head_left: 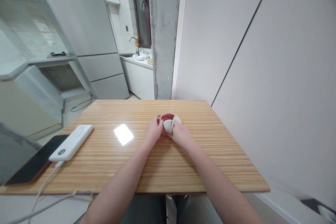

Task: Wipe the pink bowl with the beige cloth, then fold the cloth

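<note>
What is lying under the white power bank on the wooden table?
The white power bank rests partly on a black phone, itself on the striped wooden table. The phone's covered corner cannot be seen.

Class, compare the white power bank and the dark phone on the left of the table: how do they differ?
The power bank is white and thick; the phone is black, with a flat, glossy face. The power bank has a white cable plugged in; none shows on the phone. The power bank lies fully on the table; the phone overhangs its left edge. Both lie flat, slanted alike, side by side.

A white power bank lay on the wooden table, overlapping a black phone at its left edge.
</note>
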Demonstrator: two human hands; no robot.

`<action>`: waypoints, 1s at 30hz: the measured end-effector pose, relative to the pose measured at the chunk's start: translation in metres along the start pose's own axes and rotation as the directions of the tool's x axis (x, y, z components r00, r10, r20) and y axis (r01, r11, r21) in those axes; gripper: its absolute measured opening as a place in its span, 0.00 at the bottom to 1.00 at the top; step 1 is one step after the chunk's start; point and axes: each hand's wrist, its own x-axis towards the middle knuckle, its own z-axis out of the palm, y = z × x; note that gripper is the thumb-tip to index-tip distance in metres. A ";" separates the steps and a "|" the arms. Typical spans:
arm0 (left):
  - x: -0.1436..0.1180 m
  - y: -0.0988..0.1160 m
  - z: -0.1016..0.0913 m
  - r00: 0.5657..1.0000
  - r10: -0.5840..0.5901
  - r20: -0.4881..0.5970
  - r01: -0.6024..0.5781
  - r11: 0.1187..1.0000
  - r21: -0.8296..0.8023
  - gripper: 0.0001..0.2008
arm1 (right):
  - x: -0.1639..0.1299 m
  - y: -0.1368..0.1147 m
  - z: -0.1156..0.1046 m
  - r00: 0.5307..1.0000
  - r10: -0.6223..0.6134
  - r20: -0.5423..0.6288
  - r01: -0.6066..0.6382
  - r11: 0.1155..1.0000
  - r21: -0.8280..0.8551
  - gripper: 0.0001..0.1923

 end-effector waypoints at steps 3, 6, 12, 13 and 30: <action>0.000 0.004 0.008 0.992 -0.112 -0.057 0.082 0.921 -0.381 0.19 | 0.003 -0.003 0.003 0.994 -0.014 -0.107 0.012 1.000 -0.024 0.14; -0.001 0.006 0.012 0.976 -0.217 -0.005 0.168 0.772 -0.613 0.23 | 0.008 -0.007 0.013 0.977 -0.107 -0.187 0.106 0.994 -0.014 0.11; 0.010 -0.006 -0.008 0.959 -0.252 -0.127 0.164 0.865 -0.474 0.23 | 0.017 0.003 0.017 0.932 -0.329 -0.150 0.337 0.941 0.029 0.09; 0.013 -0.008 -0.013 0.961 -0.244 -0.128 0.164 0.881 -0.443 0.23 | 0.018 0.006 0.014 0.916 -0.378 -0.132 0.383 0.924 0.010 0.09; 0.011 -0.001 -0.008 0.928 -0.192 -0.319 0.060 0.923 -0.380 0.14 | 0.027 0.018 0.035 0.885 -0.453 -0.108 0.449 0.891 -0.064 0.10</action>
